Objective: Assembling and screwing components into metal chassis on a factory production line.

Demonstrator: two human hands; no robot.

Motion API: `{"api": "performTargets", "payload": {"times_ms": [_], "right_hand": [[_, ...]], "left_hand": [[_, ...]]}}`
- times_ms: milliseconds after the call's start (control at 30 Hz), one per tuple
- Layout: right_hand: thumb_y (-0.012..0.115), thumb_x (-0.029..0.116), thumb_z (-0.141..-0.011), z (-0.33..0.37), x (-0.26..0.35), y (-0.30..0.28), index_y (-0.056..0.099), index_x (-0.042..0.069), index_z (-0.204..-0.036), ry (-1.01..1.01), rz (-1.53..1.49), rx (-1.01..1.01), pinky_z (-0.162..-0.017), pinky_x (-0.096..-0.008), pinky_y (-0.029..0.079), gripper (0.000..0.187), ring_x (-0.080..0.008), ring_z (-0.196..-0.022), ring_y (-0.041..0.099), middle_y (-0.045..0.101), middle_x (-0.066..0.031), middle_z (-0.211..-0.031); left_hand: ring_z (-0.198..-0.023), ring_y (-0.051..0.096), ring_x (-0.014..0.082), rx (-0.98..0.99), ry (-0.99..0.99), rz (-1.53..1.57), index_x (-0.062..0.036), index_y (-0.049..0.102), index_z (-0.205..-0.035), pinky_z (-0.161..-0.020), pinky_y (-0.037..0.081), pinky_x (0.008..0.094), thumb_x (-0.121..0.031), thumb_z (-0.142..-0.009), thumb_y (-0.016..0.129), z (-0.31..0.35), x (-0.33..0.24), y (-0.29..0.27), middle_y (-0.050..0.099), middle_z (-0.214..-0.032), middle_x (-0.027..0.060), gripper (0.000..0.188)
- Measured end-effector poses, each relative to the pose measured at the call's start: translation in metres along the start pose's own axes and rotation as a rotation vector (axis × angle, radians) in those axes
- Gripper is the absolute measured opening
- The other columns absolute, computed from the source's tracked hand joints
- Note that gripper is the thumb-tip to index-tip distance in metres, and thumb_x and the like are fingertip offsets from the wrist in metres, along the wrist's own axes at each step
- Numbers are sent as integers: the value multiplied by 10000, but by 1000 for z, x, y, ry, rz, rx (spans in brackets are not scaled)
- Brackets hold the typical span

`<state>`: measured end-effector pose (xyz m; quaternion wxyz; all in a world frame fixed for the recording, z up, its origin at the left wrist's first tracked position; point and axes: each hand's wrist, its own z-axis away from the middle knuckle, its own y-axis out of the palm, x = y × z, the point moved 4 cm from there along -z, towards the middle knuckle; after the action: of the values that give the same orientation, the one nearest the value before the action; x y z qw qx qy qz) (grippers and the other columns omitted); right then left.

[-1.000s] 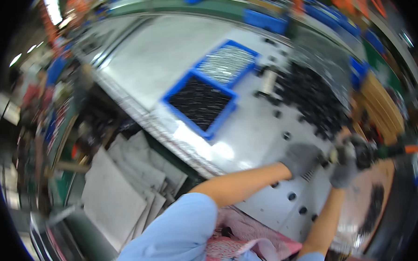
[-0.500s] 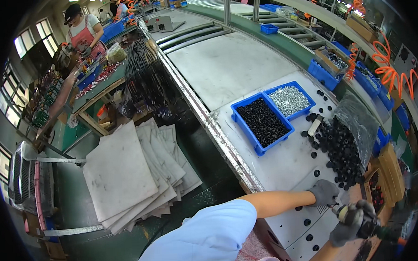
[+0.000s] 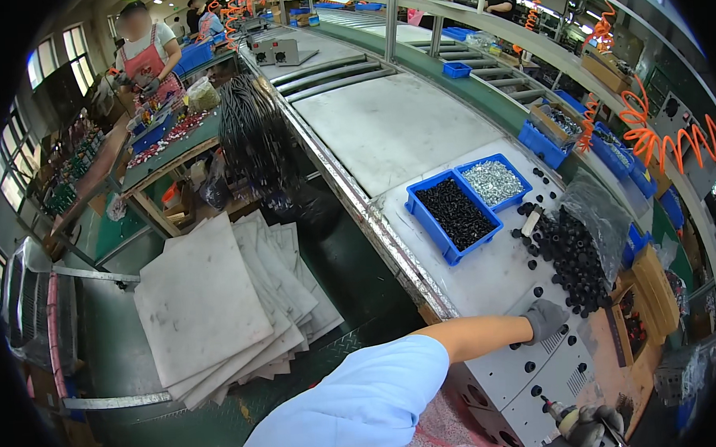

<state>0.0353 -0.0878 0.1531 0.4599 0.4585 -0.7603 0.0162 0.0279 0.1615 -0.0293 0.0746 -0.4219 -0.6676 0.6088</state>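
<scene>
My left hand (image 3: 544, 321), in a grey glove, rests low over a grey metal casing (image 3: 501, 385). Its fingers look curled, and whatever they may hold is hidden. Round black rubber feet (image 3: 530, 367) are spread over the casing's top panel, one beside my left fingertips. In my right hand (image 3: 587, 435), also gloved and partly cut off by the lower edge, is a power screwdriver (image 3: 571, 415). The driver's tip points at a black foot (image 3: 536, 391) near the casing's front, touching or almost touching it.
A blue bin of black screws (image 3: 455, 211) stands beside another of silver screws (image 3: 492, 182). Loose black feet (image 3: 571, 254) spill from a clear plastic bag (image 3: 601, 209). An open cardboard box (image 3: 656, 290) is at the right. White boards (image 3: 205, 298) lie stacked at left; a co-worker (image 3: 147, 61) stands beyond.
My right hand has brought the screwdriver down and nearer to the casing's front edge. My left hand has shifted slightly up, and the two hands are farther apart. The whole view has shifted a little.
</scene>
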Motion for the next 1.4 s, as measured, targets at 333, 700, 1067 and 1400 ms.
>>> {"api": "performTargets", "payload": {"times_ms": [333,700,1067,1400], "right_hand": [[538,210,-751,10,13,-30,490,-40,-988,-25,186,-84,-584,-351,450,348,-233,-628,512,548,-173,-790],[563,272,-745,18,14,-34,515,42,-1031,111,-56,-105,-651,-363,447,371,-231,-710,529,569,-143,-885],[567,268,-752,17,11,-30,515,48,-1049,163,-73,-58,-654,-353,451,373,-229,-723,535,576,-139,-913],[595,193,-718,2,19,3,522,-105,-1042,-26,-56,-24,-545,-313,472,446,-226,-567,537,583,-197,-853]], "left_hand": [[-833,681,267,163,-29,-204,-78,601,-1060,-564,492,413,-126,-788,598,-18,3,11,686,-920,99,277],[-838,688,286,200,-53,-169,-31,677,-923,-645,539,391,-71,-621,727,-17,0,8,694,-878,156,308],[-434,389,20,416,-509,1947,-143,530,-804,-333,273,165,-314,-899,566,65,8,-78,508,-634,-54,199],[-444,396,21,555,-439,2029,-130,504,-929,-319,269,149,-280,-867,578,128,-44,-73,561,-776,16,179]]}}
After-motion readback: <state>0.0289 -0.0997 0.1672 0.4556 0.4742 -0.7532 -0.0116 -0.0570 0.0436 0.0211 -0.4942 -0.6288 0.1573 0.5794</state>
